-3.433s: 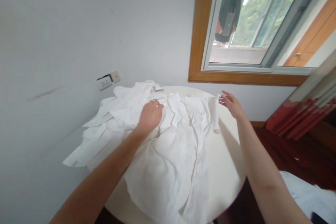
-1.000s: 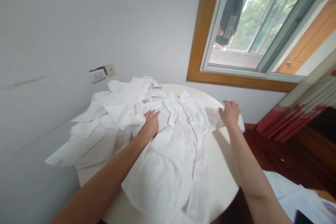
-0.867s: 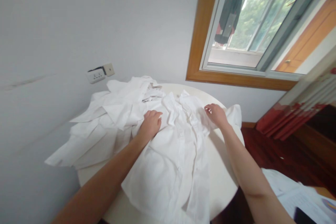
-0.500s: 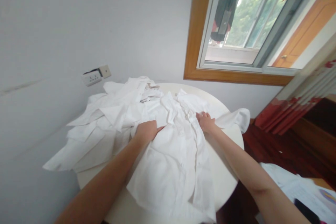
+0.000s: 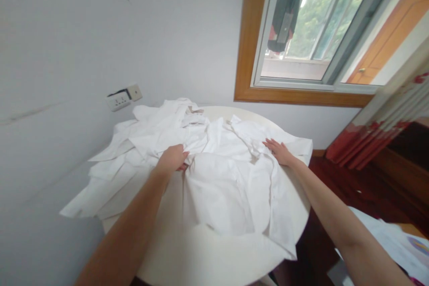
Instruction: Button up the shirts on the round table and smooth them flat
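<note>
A white button shirt (image 5: 231,187) lies spread on a round cream table (image 5: 208,259). My left hand (image 5: 172,159) is closed on a fold of the shirt's left edge near the collar. My right hand (image 5: 279,152) lies flat with fingers stretched out on the shirt's right shoulder and sleeve (image 5: 295,145). The shirt's hem reaches the table's near right rim.
A heap of other white garments (image 5: 134,152) covers the table's far left and hangs over its edge. A wall socket (image 5: 122,97) sits on the grey wall behind. A wood-framed window (image 5: 301,35) is at the right, a red curtain (image 5: 385,129) beside it, papers (image 5: 398,243) at lower right.
The shirt has been pulled open and spread wider across the table. My left hand moved left and gripped the fabric; my right hand slid right and flattened on the shoulder.
</note>
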{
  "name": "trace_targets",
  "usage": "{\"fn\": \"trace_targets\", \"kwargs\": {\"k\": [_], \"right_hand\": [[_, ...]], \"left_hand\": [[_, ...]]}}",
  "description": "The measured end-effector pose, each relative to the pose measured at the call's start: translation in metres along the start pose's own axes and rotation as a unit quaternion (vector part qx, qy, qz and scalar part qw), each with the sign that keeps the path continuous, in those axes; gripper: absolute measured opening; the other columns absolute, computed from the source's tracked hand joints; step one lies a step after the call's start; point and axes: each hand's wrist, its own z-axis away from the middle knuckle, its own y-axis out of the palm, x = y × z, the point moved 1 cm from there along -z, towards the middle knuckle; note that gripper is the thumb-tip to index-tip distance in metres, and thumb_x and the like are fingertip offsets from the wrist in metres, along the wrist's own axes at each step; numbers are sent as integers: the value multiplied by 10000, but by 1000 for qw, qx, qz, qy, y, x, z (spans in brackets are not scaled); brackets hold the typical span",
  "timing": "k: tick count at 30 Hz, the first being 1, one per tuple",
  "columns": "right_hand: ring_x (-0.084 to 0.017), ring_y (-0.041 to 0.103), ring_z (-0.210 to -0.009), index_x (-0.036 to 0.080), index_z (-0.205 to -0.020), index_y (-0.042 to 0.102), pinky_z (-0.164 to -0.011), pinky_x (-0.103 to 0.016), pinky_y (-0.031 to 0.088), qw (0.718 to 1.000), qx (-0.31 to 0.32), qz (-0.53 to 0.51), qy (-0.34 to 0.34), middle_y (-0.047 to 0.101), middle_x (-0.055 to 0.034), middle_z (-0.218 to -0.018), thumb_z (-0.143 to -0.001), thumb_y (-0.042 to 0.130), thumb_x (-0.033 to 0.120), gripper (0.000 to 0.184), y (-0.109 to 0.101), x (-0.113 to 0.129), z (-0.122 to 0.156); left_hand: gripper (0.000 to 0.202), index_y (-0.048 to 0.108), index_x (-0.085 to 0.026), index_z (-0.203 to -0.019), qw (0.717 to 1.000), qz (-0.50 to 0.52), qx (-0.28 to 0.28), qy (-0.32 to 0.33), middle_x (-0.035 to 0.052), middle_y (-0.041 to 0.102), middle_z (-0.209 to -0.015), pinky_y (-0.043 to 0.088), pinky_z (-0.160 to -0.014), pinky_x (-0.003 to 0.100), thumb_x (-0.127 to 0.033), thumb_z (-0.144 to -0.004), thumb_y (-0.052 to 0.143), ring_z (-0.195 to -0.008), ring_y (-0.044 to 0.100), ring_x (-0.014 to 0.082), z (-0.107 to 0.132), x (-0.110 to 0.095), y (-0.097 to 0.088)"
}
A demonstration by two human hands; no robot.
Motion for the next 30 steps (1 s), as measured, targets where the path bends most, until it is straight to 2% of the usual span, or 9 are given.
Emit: {"fn": "trace_targets", "kwargs": {"k": [5, 9, 12, 14, 16, 19, 23, 27, 30], "right_hand": [[-251, 418, -1257, 241, -1259, 546, -1034, -424, 318, 996, -93, 0, 11, 507, -94, -1343, -888, 481, 339, 389, -10, 13, -1], [-232, 564, -996, 214, -1190, 574, -850, -324, 417, 983, -161, 15, 82, 605, -121, -1114, -877, 503, 380, 361, -27, 31, 14], [-203, 586, -780, 160, -920, 643, -711, -290, 423, 989, -67, -51, 119, 640, -105, -886, -904, 412, 461, 379, -36, 32, 34], [-180, 561, -676, 166, -746, 623, -657, -277, 412, 986, 24, -135, 93, 619, -66, -727, -923, 310, 519, 504, -39, 33, 46], [-163, 531, -640, 178, -707, 600, -620, -262, 400, 975, 56, -209, 40, 589, -29, -671, -896, 317, 582, 528, -42, 36, 56], [-148, 501, -650, 182, -716, 581, -597, -244, 389, 967, 11, -254, -8, 567, 0, -689, -815, 446, 631, 478, -51, 48, 60], [-131, 485, -624, 184, -782, 564, -546, -227, 377, 948, -63, -311, 19, 550, 7, -687, -834, 405, 634, 480, -75, 71, 54], [-116, 509, -613, 191, -937, 565, -516, -206, 385, 920, -52, -389, -2, 598, -4, -751, -840, 432, 614, 454, -98, 95, 50], [-96, 479, -471, 181, -983, 586, -438, -208, 364, 911, 142, -384, -58, 614, 1, -673, -825, 469, 618, 479, -101, 112, 51]], "left_hand": [[366, 547, -157, -797, 986, 147, 84, -7, 83, 663, -663, 500, -544, 271, -490, -859, 409, -631, 665, 210, 0, -11, 3], [469, 524, -171, -870, 961, 221, 163, 44, 61, 677, -793, 518, -635, 263, -613, -715, 549, -796, 662, 212, 10, -17, -2], [548, 465, -177, -1025, 950, 220, 208, 79, 44, 665, -874, 505, -693, 257, -572, -671, 607, -850, 641, 194, 17, -17, -5], [605, 403, -182, -1145, 940, 222, 235, 111, 33, 649, -923, 489, -707, 253, -525, -689, 603, -850, 627, 176, 19, -17, -4], [683, 326, -189, -1254, 928, 224, 256, 153, 29, 627, -977, 470, -721, 248, -486, -704, 601, -847, 611, 160, 19, -18, -1], [844, 216, -192, -1370, 917, 208, 267, 210, 33, 584, -1061, 443, -755, 233, -458, -687, 636, -850, 587, 138, 19, -21, 4], [992, 98, -194, -1452, 930, 128, 271, 211, 20, 586, -1017, 418, -622, 217, -472, -669, 640, -685, 549, 112, 27, -26, 0], [869, 286, -252, -1424, 932, 27, 268, 242, -17, 617, -816, 375, -548, 208, -506, -668, 631, -617, 531, 125, 44, -30, -24], [619, 525, -245, -1260, 924, 4, 328, 197, -16, 611, -643, 368, -494, 227, -579, -740, 516, -497, 512, 132, 56, -28, -44]]}}
